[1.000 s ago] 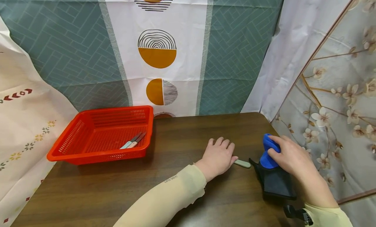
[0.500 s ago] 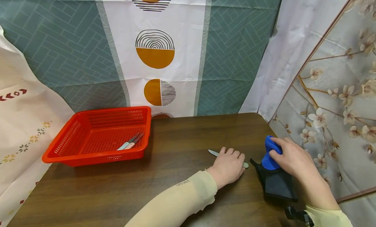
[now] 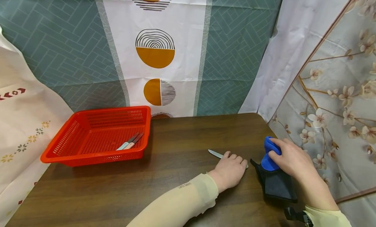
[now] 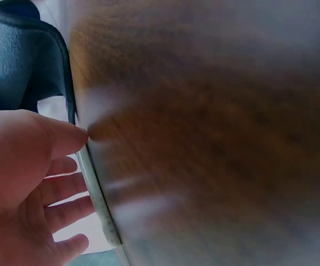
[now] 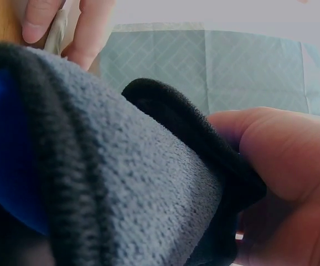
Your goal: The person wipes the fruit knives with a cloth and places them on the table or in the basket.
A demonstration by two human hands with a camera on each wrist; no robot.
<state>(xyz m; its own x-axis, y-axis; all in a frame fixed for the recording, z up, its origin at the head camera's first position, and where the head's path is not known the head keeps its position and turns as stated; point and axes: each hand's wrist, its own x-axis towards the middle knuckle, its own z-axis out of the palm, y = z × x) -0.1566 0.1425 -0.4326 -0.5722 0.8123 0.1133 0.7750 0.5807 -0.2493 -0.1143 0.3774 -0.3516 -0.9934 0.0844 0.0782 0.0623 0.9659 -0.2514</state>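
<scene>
A small knife (image 3: pixel 215 153) lies on the wooden table, its blade pointing to the far left. My left hand (image 3: pixel 230 171) is over the handle, covering most of it in the head view. In the left wrist view the thumb and fingers pinch the pale green handle (image 4: pixel 96 194) from both sides. My right hand (image 3: pixel 292 158) grips a folded cloth, blue on one side (image 3: pixel 268 161) and dark grey on the other (image 3: pixel 277 184). The cloth's grey face (image 5: pixel 132 166) and black edging fill much of the right wrist view. The cloth's lower part hangs at the table's right side.
A red plastic basket (image 3: pixel 73 158) stands at the left of the table (image 3: pixel 117 191). Two knives (image 3: pixel 130 142), one with a light blue handle and one with a pink handle, lie in it. Patterned curtains (image 3: pixel 241 57) hang behind the table and along the sides.
My left hand has moved right and a little nearer along the knife, from the blade toward the handle, and the blade shows now. The right hand keeps hold of the cloth with hardly any movement.
</scene>
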